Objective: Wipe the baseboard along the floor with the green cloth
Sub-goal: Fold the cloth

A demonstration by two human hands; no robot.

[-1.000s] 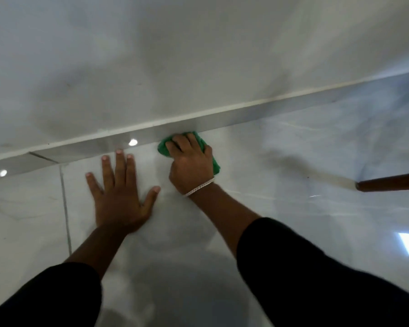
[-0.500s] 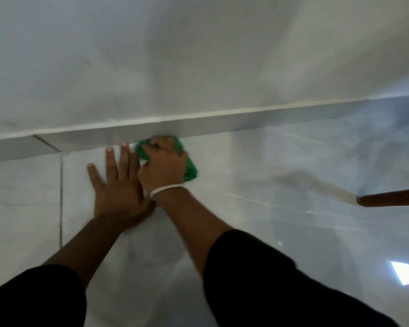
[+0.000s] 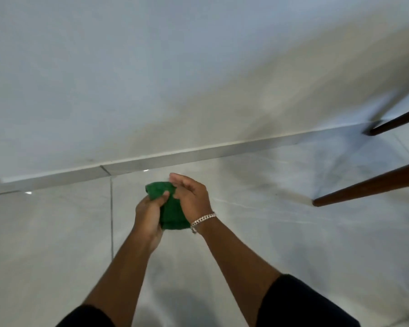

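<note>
The green cloth (image 3: 170, 208) is bunched up between both hands, lifted off the floor a short way in front of the wall. My left hand (image 3: 149, 213) grips its left side with the thumb pressed into the fabric. My right hand (image 3: 191, 197), with a silver bracelet on the wrist, holds its right side, fingers curled over the top. The pale grey baseboard (image 3: 198, 154) runs along the foot of the white wall, rising from lower left to upper right, and neither hand touches it.
Glossy light floor tiles (image 3: 57, 232) with a grout line left of the hands. Two dark wooden furniture legs (image 3: 364, 187) (image 3: 397, 121) slant in from the right, the farther one close to the baseboard.
My left hand has lifted off the floor and taken hold of the cloth. My right hand has drawn the cloth back from the baseboard. The view has pulled back and swung right.
</note>
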